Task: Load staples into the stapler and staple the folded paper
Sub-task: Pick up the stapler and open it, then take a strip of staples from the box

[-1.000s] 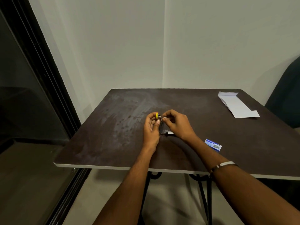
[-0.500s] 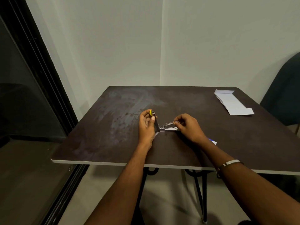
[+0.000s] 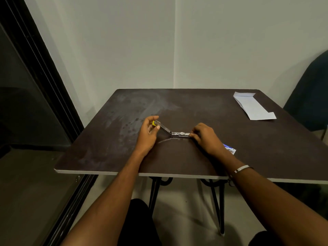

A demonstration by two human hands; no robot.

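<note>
A small silver metal stapler with a yellow end cap [image 3: 171,130] lies swung open near the middle of the dark brown worktop [image 3: 195,107], its top arm angled up to the left and its staple channel flat on the surface, the two parts meeting at a hinge. The left hand [image 3: 148,133] pinches the raised yellow-tipped end between thumb and fingers, while the right hand [image 3: 204,135] closes its fingertips on the far end of the flat channel. Half a second earlier the arm stood far steeper and the hands sat closer together; the stapler has since been spread much wider. A folded white sheet of paper [image 3: 253,106] lies at the far right corner, well apart. A small blue-and-white staple box [image 3: 229,149] shows just beside the right wrist, partly hidden by it.
</note>
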